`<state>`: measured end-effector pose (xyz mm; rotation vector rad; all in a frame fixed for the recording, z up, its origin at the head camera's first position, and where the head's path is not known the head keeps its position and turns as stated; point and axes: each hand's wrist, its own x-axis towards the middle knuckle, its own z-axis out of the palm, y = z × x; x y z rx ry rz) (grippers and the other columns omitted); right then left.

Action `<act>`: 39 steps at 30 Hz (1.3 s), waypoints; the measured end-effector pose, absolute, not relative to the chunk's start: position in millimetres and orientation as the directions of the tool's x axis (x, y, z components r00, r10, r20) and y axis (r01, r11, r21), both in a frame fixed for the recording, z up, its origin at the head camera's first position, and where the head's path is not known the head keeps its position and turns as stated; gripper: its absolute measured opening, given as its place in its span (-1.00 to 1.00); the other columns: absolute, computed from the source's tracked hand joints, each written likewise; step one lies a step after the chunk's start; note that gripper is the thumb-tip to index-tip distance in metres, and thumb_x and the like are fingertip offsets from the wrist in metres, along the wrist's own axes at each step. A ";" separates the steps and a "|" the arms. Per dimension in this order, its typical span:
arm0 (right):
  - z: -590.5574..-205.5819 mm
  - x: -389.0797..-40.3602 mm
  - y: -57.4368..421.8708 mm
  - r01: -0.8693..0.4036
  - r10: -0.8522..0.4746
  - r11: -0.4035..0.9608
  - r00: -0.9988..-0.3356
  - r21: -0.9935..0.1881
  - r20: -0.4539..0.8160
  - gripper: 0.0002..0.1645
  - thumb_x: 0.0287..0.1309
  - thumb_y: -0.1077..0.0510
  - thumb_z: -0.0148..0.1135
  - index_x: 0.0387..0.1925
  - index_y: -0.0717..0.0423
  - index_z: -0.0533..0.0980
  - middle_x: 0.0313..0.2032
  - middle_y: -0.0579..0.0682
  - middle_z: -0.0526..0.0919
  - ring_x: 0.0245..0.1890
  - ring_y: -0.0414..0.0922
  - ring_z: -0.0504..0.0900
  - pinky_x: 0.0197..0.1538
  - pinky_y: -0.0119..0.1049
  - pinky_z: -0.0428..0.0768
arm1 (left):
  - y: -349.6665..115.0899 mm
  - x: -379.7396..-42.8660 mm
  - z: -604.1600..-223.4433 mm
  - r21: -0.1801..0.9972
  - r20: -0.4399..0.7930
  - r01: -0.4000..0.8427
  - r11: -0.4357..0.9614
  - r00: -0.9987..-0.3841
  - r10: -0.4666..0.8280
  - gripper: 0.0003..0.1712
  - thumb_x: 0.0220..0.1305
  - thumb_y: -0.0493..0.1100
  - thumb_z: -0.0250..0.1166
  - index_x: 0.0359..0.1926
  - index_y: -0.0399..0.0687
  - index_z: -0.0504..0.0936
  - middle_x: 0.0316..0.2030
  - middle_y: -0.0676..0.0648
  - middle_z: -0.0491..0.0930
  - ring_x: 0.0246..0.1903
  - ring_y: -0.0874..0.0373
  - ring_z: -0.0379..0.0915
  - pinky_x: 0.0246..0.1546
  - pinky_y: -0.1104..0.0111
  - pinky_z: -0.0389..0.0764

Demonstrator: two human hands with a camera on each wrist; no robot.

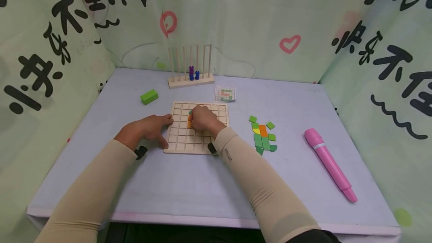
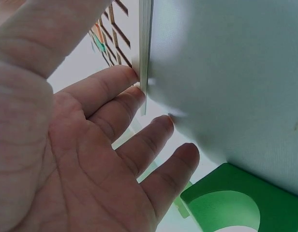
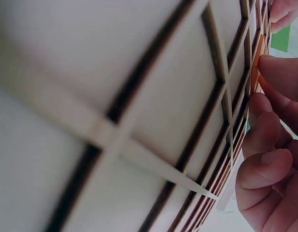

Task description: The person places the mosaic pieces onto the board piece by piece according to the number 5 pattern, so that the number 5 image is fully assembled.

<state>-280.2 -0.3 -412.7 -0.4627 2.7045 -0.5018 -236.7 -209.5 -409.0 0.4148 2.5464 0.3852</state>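
A wooden grid board (image 1: 179, 138) lies flat on the table. My left hand (image 1: 148, 128) steadies its left edge, thumb and fingers spread; in the left wrist view the straight fingers (image 2: 125, 77) touch the board's side. Over the upper middle of the grid is my right hand (image 1: 204, 118), fingers curled down. In the right wrist view its thumb and fingertips (image 3: 272, 72) pinch at an orange tile (image 3: 257, 67) in the grid. Orange tiles (image 1: 189, 124) and a bit of a green tile (image 1: 190, 112) show beside this hand, which covers the cells beneath it.
Loose green, orange and yellow tiles (image 1: 265, 143) lie right of the board. A pattern card (image 1: 225, 93) and a peg stand with beads (image 1: 190, 81) are behind it. A green block (image 1: 149, 96) sits at the back left, a pink pen-shaped object (image 1: 330, 164) at the right.
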 end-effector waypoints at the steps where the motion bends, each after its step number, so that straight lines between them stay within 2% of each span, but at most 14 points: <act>1: -412.8 -279.6 0.3 -0.249 -0.373 0.885 -0.885 -0.394 -0.278 -0.80 0.42 0.19 0.16 -0.28 0.02 0.68 -0.24 -0.01 0.72 -0.30 -0.06 0.59 -0.22 -0.15 0.58 | -208.8 -236.9 -409.3 0.347 -0.455 0.213 0.913 -0.813 0.363 0.23 0.06 0.06 0.65 0.61 -0.16 0.17 0.66 -0.15 -0.05 0.59 -0.31 -0.06 0.55 -0.14 0.13; 5: -412.9 -277.1 6.0 -0.284 -0.405 0.875 -0.874 -0.392 -0.270 -0.79 0.43 0.15 0.20 -0.09 0.05 0.72 -0.08 0.01 0.75 -0.16 -0.07 0.63 -0.02 -0.14 0.67 | -206.9 -237.1 -409.2 0.341 -0.467 0.211 0.916 -0.808 0.360 0.23 0.07 0.06 0.64 0.62 -0.15 0.15 0.66 -0.16 -0.07 0.60 -0.30 -0.08 0.55 -0.14 0.11; 8: -412.3 -275.4 14.5 -0.336 -0.465 0.842 -0.849 -0.423 -0.252 -0.74 0.43 0.11 0.24 0.04 0.08 0.71 -0.01 0.01 0.75 -0.07 -0.06 0.64 0.12 -0.15 0.64 | -207.7 -237.5 -409.7 0.329 -0.468 0.217 0.919 -0.808 0.358 0.23 0.07 0.07 0.64 0.61 -0.16 0.16 0.66 -0.19 -0.06 0.59 -0.32 -0.07 0.55 -0.15 0.12; 11: -410.7 -273.3 27.3 -0.372 -0.520 0.795 -0.825 -0.480 -0.223 -0.70 0.41 0.09 0.29 0.07 0.10 0.69 -0.03 0.01 0.75 -0.05 -0.05 0.63 0.16 -0.15 0.61 | -208.6 -237.6 -410.8 0.321 -0.466 0.215 0.923 -0.812 0.351 0.23 0.06 0.07 0.65 0.61 -0.16 0.17 0.66 -0.20 -0.05 0.59 -0.34 -0.06 0.54 -0.17 0.13; 15: -409.5 -269.6 50.0 -0.368 -0.537 0.754 -0.823 -0.544 -0.187 -0.66 0.37 0.07 0.33 0.09 0.11 0.66 -0.05 0.00 0.73 -0.07 -0.07 0.61 0.11 -0.16 0.60 | -209.5 -237.3 -413.2 0.315 -0.460 0.207 0.926 -0.820 0.340 0.24 0.05 0.08 0.65 0.61 -0.16 0.17 0.66 -0.19 -0.05 0.58 -0.35 -0.06 0.54 -0.18 0.13; 21: -410.3 -266.4 92.9 -0.304 -0.484 0.749 -0.858 -0.589 -0.172 -0.65 0.36 0.07 0.33 0.09 0.12 0.64 -0.06 0.00 0.70 -0.07 -0.07 0.59 0.04 -0.18 0.59 | -207.6 -236.3 -413.6 0.320 -0.455 0.200 0.926 -0.825 0.336 0.24 0.04 0.07 0.65 0.61 -0.17 0.17 0.66 -0.19 -0.05 0.58 -0.35 -0.06 0.53 -0.19 0.13; 28: -407.4 -262.0 147.4 -0.182 -0.353 0.789 -0.916 -0.587 -0.190 -0.61 0.38 0.07 0.31 0.15 0.14 0.62 0.01 0.06 0.68 -0.07 -0.01 0.60 -0.10 -0.19 0.62 | -204.9 -233.5 -410.7 0.316 -0.458 0.210 0.925 -0.820 0.342 0.25 0.03 0.09 0.66 0.61 -0.17 0.17 0.65 -0.21 -0.04 0.57 -0.39 -0.05 0.52 -0.21 0.15; 34: -408.1 -258.8 192.1 -0.112 -0.266 0.830 -0.940 -0.547 -0.212 -0.58 0.42 0.07 0.27 0.19 0.17 0.60 0.09 0.12 0.66 0.04 0.04 0.58 0.07 -0.10 0.60 | -206.1 -234.5 -411.6 0.311 -0.454 0.231 0.922 -0.816 0.357 0.25 0.03 0.11 0.65 0.60 -0.17 0.18 0.65 -0.23 -0.04 0.55 -0.41 -0.03 0.50 -0.23 0.17; 39: -411.0 -259.4 220.2 -0.084 -0.219 0.858 -0.953 -0.507 -0.212 -0.59 0.41 0.10 0.23 0.18 0.22 0.60 0.10 0.18 0.65 0.02 0.06 0.56 0.06 -0.08 0.59 | -206.8 -235.4 -411.7 0.315 -0.454 0.238 0.919 -0.813 0.366 0.24 0.04 0.12 0.64 0.60 -0.19 0.19 0.65 -0.24 -0.04 0.55 -0.42 -0.03 0.50 -0.23 0.16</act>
